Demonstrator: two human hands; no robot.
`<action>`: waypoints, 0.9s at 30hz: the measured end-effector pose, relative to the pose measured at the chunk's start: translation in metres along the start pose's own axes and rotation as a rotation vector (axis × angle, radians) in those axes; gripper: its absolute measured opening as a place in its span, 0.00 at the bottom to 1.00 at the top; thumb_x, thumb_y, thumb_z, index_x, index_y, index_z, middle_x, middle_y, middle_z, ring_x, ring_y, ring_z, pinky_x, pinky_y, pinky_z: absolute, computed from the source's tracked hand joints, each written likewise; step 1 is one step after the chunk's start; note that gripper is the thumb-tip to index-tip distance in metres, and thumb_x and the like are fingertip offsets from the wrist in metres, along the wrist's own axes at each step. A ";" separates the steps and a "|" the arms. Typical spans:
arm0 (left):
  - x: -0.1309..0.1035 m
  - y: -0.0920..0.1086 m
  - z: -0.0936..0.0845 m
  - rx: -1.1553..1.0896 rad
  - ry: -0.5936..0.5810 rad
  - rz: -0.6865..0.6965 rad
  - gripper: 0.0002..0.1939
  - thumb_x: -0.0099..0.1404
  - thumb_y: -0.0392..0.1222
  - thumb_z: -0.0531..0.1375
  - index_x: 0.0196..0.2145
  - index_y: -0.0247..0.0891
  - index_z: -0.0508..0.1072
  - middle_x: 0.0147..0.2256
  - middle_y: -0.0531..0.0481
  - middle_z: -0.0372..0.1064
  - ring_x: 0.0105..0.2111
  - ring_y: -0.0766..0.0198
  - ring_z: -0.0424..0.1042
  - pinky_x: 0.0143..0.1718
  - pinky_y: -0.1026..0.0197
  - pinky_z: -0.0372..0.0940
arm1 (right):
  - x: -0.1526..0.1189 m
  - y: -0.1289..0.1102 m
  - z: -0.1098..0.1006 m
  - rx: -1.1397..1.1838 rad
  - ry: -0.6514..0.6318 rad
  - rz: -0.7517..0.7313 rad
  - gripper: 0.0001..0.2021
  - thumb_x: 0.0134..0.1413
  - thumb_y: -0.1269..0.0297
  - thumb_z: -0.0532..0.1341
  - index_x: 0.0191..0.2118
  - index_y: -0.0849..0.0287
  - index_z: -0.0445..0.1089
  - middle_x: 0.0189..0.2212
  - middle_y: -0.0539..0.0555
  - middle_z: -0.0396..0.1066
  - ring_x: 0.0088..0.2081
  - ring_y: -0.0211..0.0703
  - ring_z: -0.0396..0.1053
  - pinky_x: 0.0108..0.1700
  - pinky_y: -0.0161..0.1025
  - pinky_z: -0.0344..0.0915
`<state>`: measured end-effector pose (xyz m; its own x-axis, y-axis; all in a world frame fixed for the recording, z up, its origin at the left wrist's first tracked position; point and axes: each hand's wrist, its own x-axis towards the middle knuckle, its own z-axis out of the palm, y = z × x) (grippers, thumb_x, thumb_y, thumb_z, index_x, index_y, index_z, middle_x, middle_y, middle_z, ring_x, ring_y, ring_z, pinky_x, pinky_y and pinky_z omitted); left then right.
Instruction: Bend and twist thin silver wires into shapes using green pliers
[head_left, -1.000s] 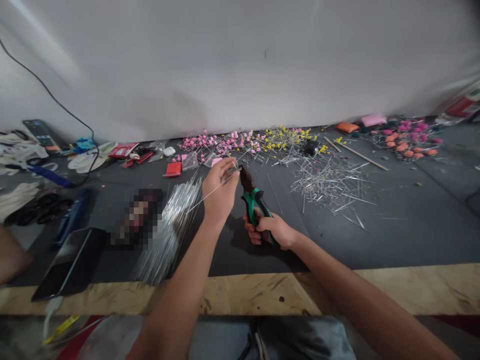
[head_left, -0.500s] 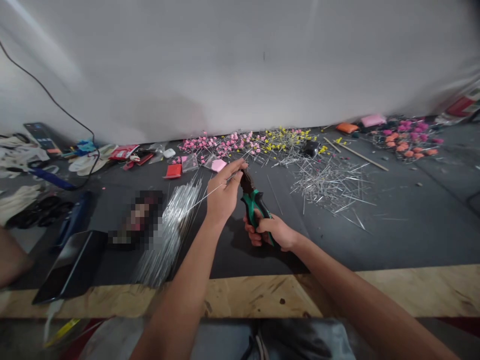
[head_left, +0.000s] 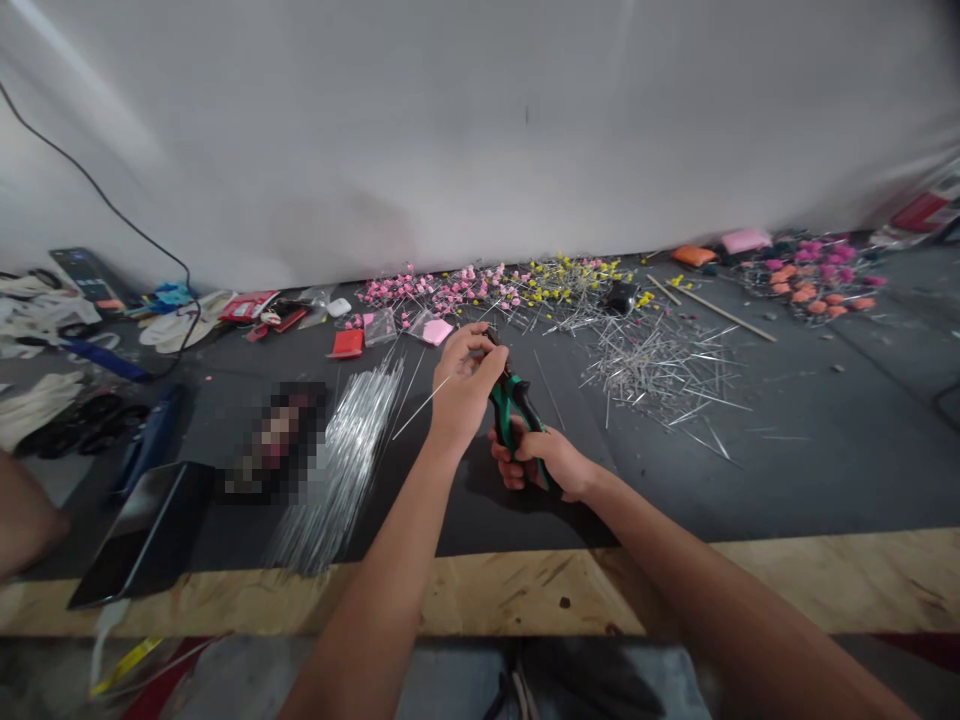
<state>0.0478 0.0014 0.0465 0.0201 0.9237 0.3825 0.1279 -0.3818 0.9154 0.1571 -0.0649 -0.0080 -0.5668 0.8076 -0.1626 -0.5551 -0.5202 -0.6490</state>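
Observation:
Green and black pliers (head_left: 512, 405) stand tilted over the dark table, their handles wrapped by my right hand (head_left: 541, 458). My left hand (head_left: 466, 385) is closed in a pinch at the pliers' jaws, and its fingers partly hide them. From that hand a thin metal wire (head_left: 420, 408) sticks out toward the lower left. A dense bundle of straight silvery wires (head_left: 341, 455) lies to the left of my left hand. To the right of the pliers is a loose heap of short wires (head_left: 660, 365).
Pink-tipped wires (head_left: 442, 287) and yellow-tipped wires (head_left: 574, 280) lie along the wall. Orange and purple tipped ones (head_left: 821, 280) are at the back right. A dark phone (head_left: 142, 535) lies front left, near a person's arm (head_left: 26, 515). The wooden edge (head_left: 525, 595) runs in front.
My left hand has moved slightly right and closed in over the pliers' jaws. The wire in it has shifted right, and less of it shows. The pliers and my right hand have barely moved.

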 end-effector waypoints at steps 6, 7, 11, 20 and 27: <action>-0.001 -0.014 -0.009 -0.030 -0.039 -0.088 0.16 0.55 0.42 0.60 0.42 0.40 0.68 0.42 0.46 0.69 0.42 0.62 0.69 0.40 0.59 0.66 | 0.000 -0.002 0.001 0.042 0.007 0.013 0.13 0.34 0.76 0.52 0.32 0.60 0.61 0.22 0.47 0.56 0.20 0.32 0.52 0.22 0.34 0.49; -0.001 -0.015 -0.011 -0.013 -0.051 -0.091 0.16 0.56 0.42 0.60 0.43 0.40 0.68 0.41 0.46 0.70 0.41 0.62 0.70 0.41 0.59 0.66 | 0.000 -0.002 0.001 0.043 0.006 0.019 0.13 0.34 0.76 0.52 0.32 0.60 0.61 0.23 0.47 0.56 0.20 0.32 0.52 0.22 0.34 0.49; 0.001 -0.016 -0.020 0.186 -0.075 0.019 0.13 0.59 0.41 0.57 0.43 0.41 0.70 0.41 0.47 0.71 0.41 0.62 0.70 0.44 0.58 0.65 | 0.000 -0.001 -0.002 0.051 -0.021 0.022 0.14 0.35 0.76 0.52 0.33 0.59 0.61 0.23 0.47 0.57 0.20 0.32 0.53 0.23 0.34 0.49; 0.020 -0.012 -0.036 0.550 -0.099 0.408 0.08 0.62 0.36 0.53 0.35 0.42 0.72 0.41 0.50 0.71 0.45 0.63 0.66 0.51 0.53 0.58 | -0.001 0.000 -0.001 0.027 -0.017 0.050 0.15 0.34 0.75 0.52 0.35 0.60 0.61 0.23 0.47 0.58 0.21 0.32 0.53 0.23 0.34 0.50; 0.036 -0.009 -0.043 0.632 -0.158 0.467 0.06 0.59 0.35 0.57 0.31 0.44 0.72 0.46 0.52 0.66 0.50 0.60 0.60 0.54 0.49 0.52 | 0.000 0.001 -0.002 0.001 -0.006 0.046 0.16 0.34 0.75 0.52 0.36 0.60 0.61 0.24 0.48 0.59 0.21 0.33 0.54 0.23 0.35 0.51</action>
<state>0.0048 0.0369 0.0571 0.3444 0.6839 0.6432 0.6079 -0.6845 0.4024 0.1577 -0.0654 -0.0098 -0.5955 0.7811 -0.1881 -0.5286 -0.5572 -0.6404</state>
